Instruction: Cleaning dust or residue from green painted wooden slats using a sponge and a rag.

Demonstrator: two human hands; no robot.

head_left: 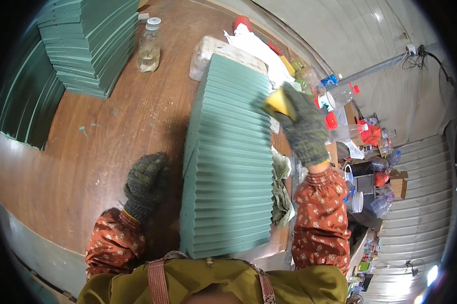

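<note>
Wiping the fanned green sheets with a yellow sponge.

My right fingers (303, 126) are closed around the yellow sponge (279, 103), at the far edge of the green sheets (228, 162) on the table (101, 147). My left fingers (146, 177) rest curled beside the stack, holding nothing. I judge that the next stroke needs even pressure.

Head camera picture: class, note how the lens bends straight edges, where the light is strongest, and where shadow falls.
Head view: the fisheye bows the stacked green sheets at upper left and the corrugated wall, with a black rim at the corners; brightest on the pale wall at upper right, with a glare spot at lower right; dark shadow lies on the brown wooden table beside the left hand; the right hand is sharp.
</note>
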